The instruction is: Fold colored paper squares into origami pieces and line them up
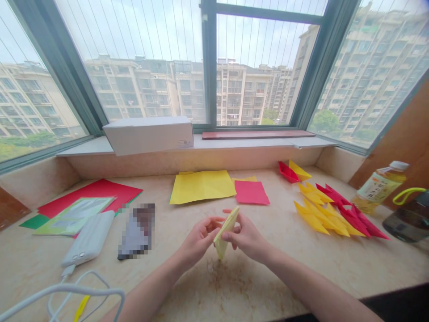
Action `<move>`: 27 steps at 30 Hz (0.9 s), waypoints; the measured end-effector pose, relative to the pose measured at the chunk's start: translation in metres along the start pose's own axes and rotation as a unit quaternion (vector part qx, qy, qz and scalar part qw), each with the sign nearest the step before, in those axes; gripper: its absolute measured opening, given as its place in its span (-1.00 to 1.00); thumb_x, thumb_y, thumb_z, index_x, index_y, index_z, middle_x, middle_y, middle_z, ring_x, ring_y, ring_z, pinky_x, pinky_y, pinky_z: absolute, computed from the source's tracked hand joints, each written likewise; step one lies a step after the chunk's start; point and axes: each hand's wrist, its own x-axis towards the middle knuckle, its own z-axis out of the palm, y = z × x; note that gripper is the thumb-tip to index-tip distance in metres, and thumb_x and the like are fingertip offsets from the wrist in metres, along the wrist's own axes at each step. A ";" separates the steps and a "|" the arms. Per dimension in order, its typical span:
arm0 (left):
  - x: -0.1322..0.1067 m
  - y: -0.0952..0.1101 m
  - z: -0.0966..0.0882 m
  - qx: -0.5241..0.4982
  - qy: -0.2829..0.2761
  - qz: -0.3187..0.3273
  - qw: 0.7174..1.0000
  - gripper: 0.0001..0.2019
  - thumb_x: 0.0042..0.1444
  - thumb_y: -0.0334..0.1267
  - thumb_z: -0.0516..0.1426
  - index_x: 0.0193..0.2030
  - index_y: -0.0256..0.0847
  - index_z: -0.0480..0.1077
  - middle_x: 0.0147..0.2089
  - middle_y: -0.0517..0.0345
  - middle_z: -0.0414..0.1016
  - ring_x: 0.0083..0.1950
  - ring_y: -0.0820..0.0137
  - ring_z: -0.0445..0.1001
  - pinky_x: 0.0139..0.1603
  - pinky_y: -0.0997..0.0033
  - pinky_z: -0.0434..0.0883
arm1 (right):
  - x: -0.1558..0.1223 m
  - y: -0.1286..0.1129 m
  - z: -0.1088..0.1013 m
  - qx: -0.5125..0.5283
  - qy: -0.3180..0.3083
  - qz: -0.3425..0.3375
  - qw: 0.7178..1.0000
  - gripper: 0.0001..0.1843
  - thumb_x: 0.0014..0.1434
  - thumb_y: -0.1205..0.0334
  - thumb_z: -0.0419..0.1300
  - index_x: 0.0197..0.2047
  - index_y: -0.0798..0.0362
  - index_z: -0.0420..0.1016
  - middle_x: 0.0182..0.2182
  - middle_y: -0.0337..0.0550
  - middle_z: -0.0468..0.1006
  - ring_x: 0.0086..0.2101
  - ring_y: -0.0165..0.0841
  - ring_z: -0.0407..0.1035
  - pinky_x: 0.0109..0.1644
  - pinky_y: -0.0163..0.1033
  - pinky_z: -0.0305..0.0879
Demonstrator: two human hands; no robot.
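A folded yellow paper piece (225, 232) stands tilted on edge above the marble counter (284, 268), pinched from both sides. The left hand (200, 239) closes its fingertips on the piece's left face, and the right hand (246, 237) grips its right face with thumb and fingers, so both hands are clamped on it, close together. Just beyond lie a yellow sheet (203, 185) and a red square sheet (251, 192), touching at their edges. To the right sits a row of folded yellow and red paper units (335, 214), with an oil bottle (380, 185) past them. To the left lie a white power bank (89, 237) and red paper (90, 192). A white box (149, 134) rests on the windowsill.
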 end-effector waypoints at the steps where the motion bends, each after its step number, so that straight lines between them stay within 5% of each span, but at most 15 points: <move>1: 0.000 0.000 0.000 0.004 -0.012 -0.006 1.000 -0.53 0.19 0.09 0.18 0.03 -0.27 0.40 -0.19 -0.02 0.57 -0.19 0.25 0.54 -0.21 0.34 0.38 | 0.000 0.000 0.000 0.000 -0.004 0.006 1.000 -0.22 0.00 0.02 0.43 0.20 0.06 0.21 -0.48 -0.30 0.52 -0.59 -0.43 0.36 -0.57 -0.37 0.21; 11: -0.002 0.000 -0.004 0.009 -0.014 -0.030 0.999 -0.51 0.15 0.08 0.22 0.06 -0.24 0.45 -0.33 0.11 0.49 -0.35 0.41 0.40 -0.36 0.46 0.30 | -0.002 -0.006 0.001 0.026 -0.041 -0.032 0.998 -0.37 0.01 0.05 0.45 0.10 0.02 0.38 -0.36 -0.17 0.65 -0.34 -0.19 0.59 -0.22 -0.11 0.49; 21: -0.005 0.009 -0.007 0.030 0.043 -0.013 0.999 -0.47 -0.03 0.00 0.35 0.01 -0.30 0.48 -0.46 0.26 0.35 -0.45 0.50 0.24 -0.38 0.49 0.19 | -0.006 -0.010 -0.002 0.007 -0.067 -0.005 0.998 -0.43 0.01 0.10 0.46 0.05 0.01 0.42 -0.34 -0.16 0.67 -0.29 -0.17 0.60 -0.18 -0.10 0.48; 27: -0.006 0.010 -0.010 0.033 0.029 -0.018 0.999 -0.43 -0.05 0.00 0.37 0.03 -0.30 0.43 -0.51 0.37 0.23 -0.49 0.54 0.15 -0.45 0.51 0.09 | -0.009 -0.012 -0.004 0.000 -0.075 0.004 0.997 -0.47 0.03 0.11 0.45 0.04 0.00 0.41 -0.32 -0.16 0.65 -0.29 -0.19 0.59 -0.18 -0.12 0.49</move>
